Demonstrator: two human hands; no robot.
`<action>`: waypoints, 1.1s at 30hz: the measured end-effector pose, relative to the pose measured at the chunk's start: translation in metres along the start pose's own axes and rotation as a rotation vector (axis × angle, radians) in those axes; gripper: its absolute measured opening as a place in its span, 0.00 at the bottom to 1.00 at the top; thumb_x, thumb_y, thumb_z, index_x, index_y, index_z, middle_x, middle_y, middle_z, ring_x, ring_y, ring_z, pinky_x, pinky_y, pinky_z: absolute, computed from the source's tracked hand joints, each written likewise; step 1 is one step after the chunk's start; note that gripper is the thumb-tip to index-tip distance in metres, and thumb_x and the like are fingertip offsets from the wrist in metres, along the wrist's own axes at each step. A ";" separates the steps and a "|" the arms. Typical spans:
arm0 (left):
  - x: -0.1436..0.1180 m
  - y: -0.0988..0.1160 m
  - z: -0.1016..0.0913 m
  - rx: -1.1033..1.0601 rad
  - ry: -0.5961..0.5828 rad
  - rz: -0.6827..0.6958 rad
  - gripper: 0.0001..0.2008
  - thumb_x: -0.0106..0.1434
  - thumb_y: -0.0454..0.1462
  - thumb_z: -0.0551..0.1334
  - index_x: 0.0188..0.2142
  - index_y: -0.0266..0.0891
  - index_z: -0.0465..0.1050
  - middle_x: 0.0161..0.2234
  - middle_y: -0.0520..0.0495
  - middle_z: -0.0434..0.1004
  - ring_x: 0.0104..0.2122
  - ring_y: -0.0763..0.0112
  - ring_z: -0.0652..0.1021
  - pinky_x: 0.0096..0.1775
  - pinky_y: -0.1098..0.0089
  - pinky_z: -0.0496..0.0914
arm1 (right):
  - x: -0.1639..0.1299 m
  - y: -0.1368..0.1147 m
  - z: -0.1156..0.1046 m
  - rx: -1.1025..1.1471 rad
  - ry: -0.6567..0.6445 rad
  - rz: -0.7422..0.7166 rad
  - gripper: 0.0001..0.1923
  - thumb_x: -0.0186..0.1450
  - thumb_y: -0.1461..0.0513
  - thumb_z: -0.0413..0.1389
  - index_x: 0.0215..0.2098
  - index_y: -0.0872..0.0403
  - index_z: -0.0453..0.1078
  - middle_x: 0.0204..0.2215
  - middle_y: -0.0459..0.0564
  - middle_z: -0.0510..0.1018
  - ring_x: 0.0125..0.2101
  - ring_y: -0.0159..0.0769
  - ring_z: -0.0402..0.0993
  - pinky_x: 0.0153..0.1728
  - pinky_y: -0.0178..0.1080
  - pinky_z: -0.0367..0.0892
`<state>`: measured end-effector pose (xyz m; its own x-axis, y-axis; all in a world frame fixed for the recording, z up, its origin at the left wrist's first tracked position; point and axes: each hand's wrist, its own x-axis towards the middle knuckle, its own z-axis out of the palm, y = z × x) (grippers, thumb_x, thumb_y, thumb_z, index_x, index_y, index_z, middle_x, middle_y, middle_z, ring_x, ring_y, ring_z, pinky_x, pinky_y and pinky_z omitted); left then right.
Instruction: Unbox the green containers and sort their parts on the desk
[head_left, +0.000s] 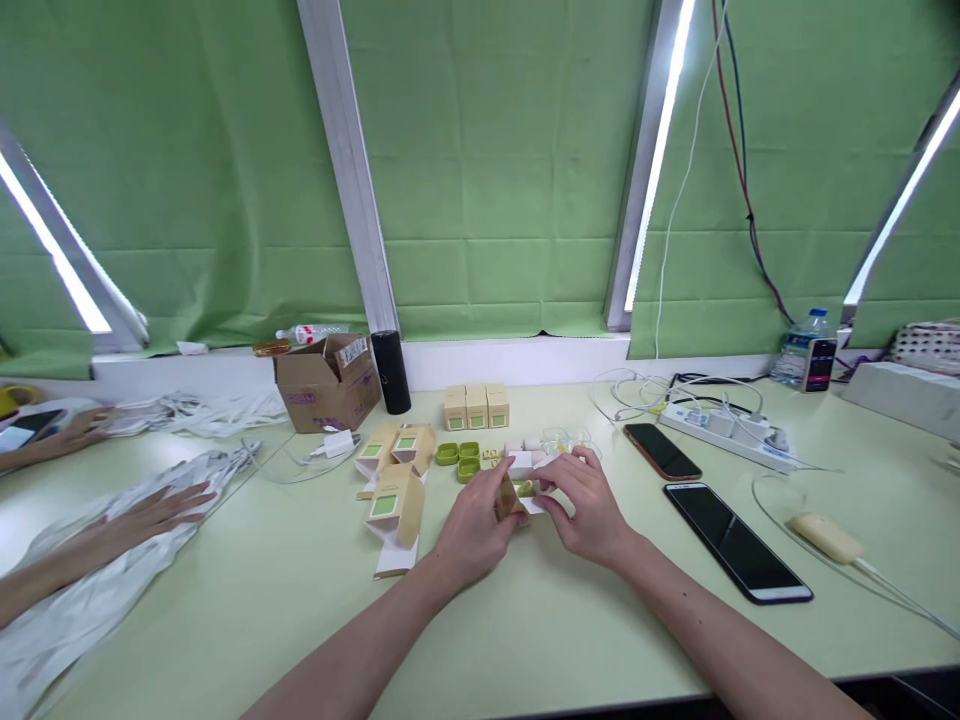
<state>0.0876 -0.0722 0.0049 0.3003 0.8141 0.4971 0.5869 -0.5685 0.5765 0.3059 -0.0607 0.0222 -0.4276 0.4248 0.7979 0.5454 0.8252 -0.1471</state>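
My left hand (pixel 474 525) is closed around a small kraft cardboard box (pixel 505 499), tilted with its open end toward the right. At that opening, my right hand (pixel 586 508) pinches a small green tray (pixel 525 489) between thumb and fingers, partly hidden by the box and a white flap. Just behind my hands are several green square trays (pixel 468 468), small yellowish pieces (pixel 490 455), a white block (pixel 519 464) and clear round plastic pieces (pixel 556 438). Left of them lie open kraft boxes (pixel 405 500) with white flaps; closed kraft boxes (pixel 476 407) form a row farther back.
Two phones (pixel 739 542) (pixel 661 451), a power strip (pixel 727 437) and a cream-coloured charger (pixel 826 538) with cables lie right. A brown carton (pixel 328 383) and black cylinder (pixel 391 372) stand back left. Another person's hands (pixel 161 512) rest over white strips (pixel 112 590) at left.
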 end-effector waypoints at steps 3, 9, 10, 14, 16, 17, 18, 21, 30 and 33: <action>-0.001 0.002 -0.002 0.089 0.019 0.106 0.37 0.66 0.34 0.66 0.71 0.43 0.56 0.51 0.39 0.78 0.51 0.53 0.78 0.54 0.48 0.76 | 0.000 -0.001 -0.001 0.004 0.002 0.040 0.13 0.66 0.65 0.57 0.49 0.50 0.70 0.36 0.49 0.79 0.38 0.43 0.76 0.47 0.49 0.60; -0.001 0.008 -0.009 0.348 0.056 0.330 0.35 0.71 0.30 0.58 0.74 0.45 0.50 0.58 0.35 0.74 0.59 0.50 0.74 0.53 0.49 0.77 | 0.002 -0.004 0.004 0.065 0.015 0.210 0.05 0.69 0.65 0.56 0.41 0.51 0.73 0.41 0.52 0.79 0.38 0.42 0.77 0.46 0.49 0.64; -0.001 0.009 -0.010 0.394 0.057 0.364 0.34 0.71 0.29 0.56 0.74 0.44 0.49 0.57 0.35 0.74 0.58 0.50 0.75 0.53 0.50 0.77 | 0.003 -0.005 0.006 0.070 0.014 0.233 0.04 0.69 0.65 0.56 0.40 0.51 0.73 0.41 0.52 0.78 0.38 0.42 0.77 0.46 0.49 0.64; -0.001 0.009 -0.009 0.519 0.071 0.440 0.34 0.73 0.27 0.50 0.75 0.45 0.47 0.55 0.35 0.76 0.56 0.52 0.77 0.51 0.52 0.79 | 0.002 -0.009 0.013 0.059 0.015 0.282 0.06 0.69 0.66 0.56 0.37 0.51 0.74 0.38 0.52 0.77 0.40 0.44 0.75 0.43 0.49 0.65; -0.001 0.008 -0.007 0.540 0.071 0.456 0.35 0.72 0.26 0.48 0.75 0.45 0.46 0.55 0.35 0.76 0.57 0.52 0.77 0.51 0.53 0.79 | 0.001 -0.009 0.016 0.057 0.018 0.297 0.07 0.68 0.67 0.56 0.34 0.51 0.74 0.37 0.52 0.76 0.40 0.45 0.75 0.41 0.48 0.66; -0.001 0.008 -0.007 0.546 0.072 0.460 0.35 0.72 0.25 0.48 0.75 0.45 0.46 0.56 0.35 0.76 0.57 0.53 0.77 0.51 0.53 0.79 | 0.000 -0.009 0.018 0.067 0.024 0.307 0.07 0.68 0.67 0.56 0.34 0.51 0.73 0.37 0.52 0.76 0.39 0.44 0.75 0.41 0.49 0.67; -0.001 0.008 -0.007 0.553 0.075 0.459 0.35 0.72 0.25 0.48 0.75 0.45 0.46 0.56 0.35 0.76 0.57 0.53 0.77 0.51 0.53 0.79 | 0.000 -0.009 0.019 0.087 0.037 0.319 0.07 0.68 0.67 0.56 0.33 0.51 0.72 0.37 0.52 0.77 0.39 0.44 0.75 0.42 0.49 0.68; -0.001 0.009 -0.008 0.580 0.108 0.439 0.36 0.72 0.25 0.48 0.75 0.47 0.46 0.56 0.36 0.75 0.58 0.52 0.76 0.52 0.53 0.79 | 0.000 -0.007 0.018 0.204 0.095 0.364 0.06 0.69 0.64 0.56 0.33 0.50 0.72 0.39 0.52 0.78 0.41 0.44 0.76 0.45 0.50 0.71; 0.002 0.006 -0.016 0.548 0.181 0.315 0.35 0.72 0.28 0.53 0.75 0.51 0.49 0.57 0.37 0.74 0.60 0.49 0.74 0.53 0.49 0.78 | 0.004 -0.006 0.017 0.784 0.166 0.769 0.20 0.67 0.45 0.61 0.34 0.52 0.72 0.46 0.56 0.80 0.38 0.42 0.78 0.21 0.36 0.74; 0.003 0.005 -0.017 0.542 0.211 0.308 0.35 0.72 0.29 0.53 0.74 0.51 0.50 0.57 0.37 0.74 0.59 0.50 0.75 0.54 0.50 0.77 | 0.006 -0.004 0.018 0.888 0.248 0.806 0.22 0.64 0.43 0.64 0.34 0.52 0.71 0.37 0.52 0.80 0.33 0.38 0.75 0.21 0.36 0.74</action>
<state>0.0792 -0.0747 0.0206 0.3938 0.5515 0.7354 0.8097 -0.5868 0.0064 0.2880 -0.0545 0.0169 0.0071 0.9292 0.3696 -0.1322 0.3672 -0.9207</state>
